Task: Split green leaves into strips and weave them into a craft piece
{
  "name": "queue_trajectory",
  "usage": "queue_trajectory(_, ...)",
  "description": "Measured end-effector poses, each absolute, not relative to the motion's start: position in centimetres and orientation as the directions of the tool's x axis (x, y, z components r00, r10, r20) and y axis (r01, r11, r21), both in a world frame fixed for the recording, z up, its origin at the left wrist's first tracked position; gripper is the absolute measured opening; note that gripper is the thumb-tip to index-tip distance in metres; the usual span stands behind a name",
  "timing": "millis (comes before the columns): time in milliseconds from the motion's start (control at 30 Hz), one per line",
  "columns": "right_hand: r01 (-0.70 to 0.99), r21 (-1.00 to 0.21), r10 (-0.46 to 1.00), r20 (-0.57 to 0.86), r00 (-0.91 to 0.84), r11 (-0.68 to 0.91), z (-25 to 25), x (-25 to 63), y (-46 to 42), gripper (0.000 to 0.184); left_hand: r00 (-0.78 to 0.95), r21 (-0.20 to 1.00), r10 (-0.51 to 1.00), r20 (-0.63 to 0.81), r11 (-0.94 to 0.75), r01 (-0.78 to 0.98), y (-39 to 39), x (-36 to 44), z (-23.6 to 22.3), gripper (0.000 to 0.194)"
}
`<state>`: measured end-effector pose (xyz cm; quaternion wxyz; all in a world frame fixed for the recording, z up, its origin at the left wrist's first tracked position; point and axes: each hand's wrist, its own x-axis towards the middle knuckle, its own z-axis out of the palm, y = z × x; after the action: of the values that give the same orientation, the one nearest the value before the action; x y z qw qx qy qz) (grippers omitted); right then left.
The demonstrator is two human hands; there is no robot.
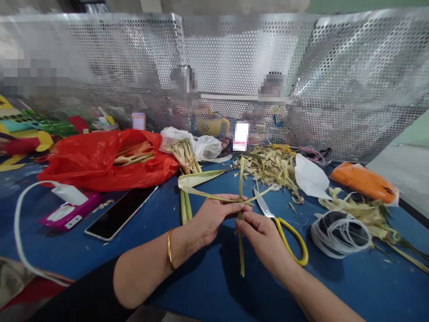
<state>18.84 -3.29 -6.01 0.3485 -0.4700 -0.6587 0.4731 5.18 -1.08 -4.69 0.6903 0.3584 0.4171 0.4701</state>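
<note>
Several green-yellow strips of dried leaf (241,179) cross one another between my two hands, over the blue table. My left hand (219,214) pinches them at the crossing, thumb on top. Just below, the fingers of my right hand (258,226) are closed on the strip (241,255) that hangs toward me. One long strip runs left from the crossing toward a wider folded leaf (197,180). Yellow-handled scissors (284,232) lie beside my right hand, blades pointing away. The fingertips partly hide the crossing itself.
A red plastic bag (87,156) with husks, a black phone (124,212) and a purple power strip (70,214) lie left. Leaf scraps (271,167), a white twine spool (340,235) and an orange packet (365,181) lie right. A perforated metal screen (234,53) stands behind, people beyond.
</note>
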Motion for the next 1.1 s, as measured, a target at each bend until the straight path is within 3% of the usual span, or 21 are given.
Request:
queue_trajectory(167,0.344,-0.926,0.948,0.041,-0.315,0.154,-5.8,19.1,-3.5,0.033,0.176,0.900,0.959,-0.223,0.272,-0.340,-1.0,5.3,-5.0,0.024)
queue_trajectory(267,0.289,-0.955,0.975,0.005,-0.221,0.070,-5.7,19.7,-3.0,0.033,0.201,0.895,0.951,-0.235,0.292,-0.337,-0.9,4.8,-4.8,0.025)
queue_trajectory(400,-0.161,-0.978,0.991,-0.136,-0.012,-0.136,-5.2,20.6,-1.8,0.033,0.231,0.893,0.943,-0.240,0.307,-0.330,-0.9,4.3,-4.3,0.026)
queue_trajectory(500,-0.391,-0.898,0.980,-0.190,-0.065,-0.200,-4.7,21.0,-1.4,0.034,0.314,0.884,0.915,-0.255,0.352,-0.308,-1.2,4.4,-4.3,0.022)
queue_trajectory(733,-0.317,-0.940,0.992,-0.125,-0.011,-0.122,-4.9,20.9,-1.4,0.029,0.447,0.843,0.846,-0.290,0.447,-0.298,-1.3,4.7,-4.6,0.018)
queue_trajectory(900,-0.352,-0.925,0.990,-0.140,-0.028,-0.141,-5.1,20.8,-1.3,0.028,0.573,0.782,0.733,-0.366,0.576,-0.237,-1.3,4.5,-4.2,0.021)
queue_trajectory(1100,-0.362,-0.921,0.987,-0.157,0.010,-0.143,-5.2,20.9,-1.2,0.030,0.529,0.837,0.757,-0.384,0.527,-0.146,-1.5,4.6,-4.4,0.025)
